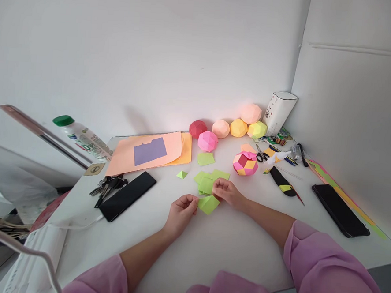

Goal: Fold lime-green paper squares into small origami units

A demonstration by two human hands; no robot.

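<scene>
My left hand (182,212) pinches the left corner of a creased light-green paper piece (208,205) just above the table. My right hand (226,191) is closed at the upper right edge of that same piece, its fingertips bent inward and partly hidden. Behind them lies a loose pile of green paper squares (206,185), partly covered by my right hand. A small folded green paper pyramid (182,175) sits to the left of the pile. Farther back is another green paper stack (206,158).
Several faceted paper balls (207,141) stand along the wall. A partly open multicoloured paper ball (245,163), scissors (261,154), glue bottles (277,157) and a cutter (282,183) lie right. A black phone (128,196), keys (108,185) and peach paper sheets (122,155) are left.
</scene>
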